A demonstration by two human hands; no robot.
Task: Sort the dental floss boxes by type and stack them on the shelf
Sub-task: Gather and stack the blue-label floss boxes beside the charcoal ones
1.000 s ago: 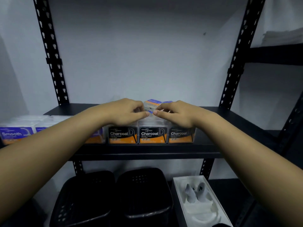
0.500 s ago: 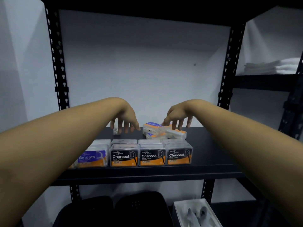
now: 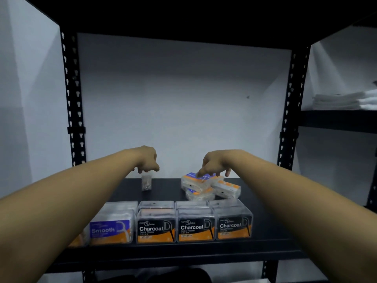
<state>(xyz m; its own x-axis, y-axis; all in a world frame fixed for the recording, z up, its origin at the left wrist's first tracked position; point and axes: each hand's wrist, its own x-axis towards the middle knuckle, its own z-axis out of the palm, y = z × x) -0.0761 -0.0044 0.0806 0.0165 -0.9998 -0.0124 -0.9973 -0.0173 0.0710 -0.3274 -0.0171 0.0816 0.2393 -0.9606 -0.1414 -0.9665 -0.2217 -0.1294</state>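
Three black-and-orange Charcoal floss boxes stand in a row at the front of the black shelf, with a purple Smooth box to their left. Behind them lies a loose pile of small orange-and-white floss boxes. My right hand hovers over the pile, its index finger touching the top box. My left hand hangs above a small clear upright box at the back, fingertips at its top; whether they grip it is unclear.
Black perforated uprights frame the shelf left and right, and a dark shelf board closes it above. Folded white towels lie on a neighbouring shelf at right. A white wall stands behind.
Both hands have moved apart and reached to the back of the shelf. The view has tilted up, so the row of front boxes now sits lower in the frame.
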